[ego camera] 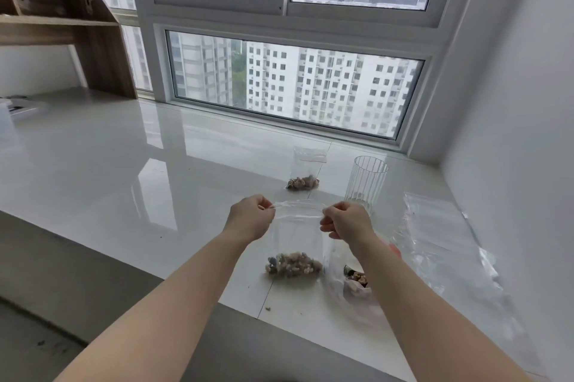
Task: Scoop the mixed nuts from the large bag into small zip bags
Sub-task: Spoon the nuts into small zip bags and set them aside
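I see my left hand (250, 217) and right hand (346, 220) each pinching a top corner of a small clear plastic zip bag (296, 235), stretched between them above the glossy white stone counter (93, 164). Mixed brown nuts (293, 264) sit in its bottom. A second small clear bag with nuts (306, 175) lies farther back (near the window), beside a ribbed clear glass cup (366, 187). The large crumpled bag of nuts (357, 283) lies under my right forearm, next to loose clear plastic bags (444, 241).
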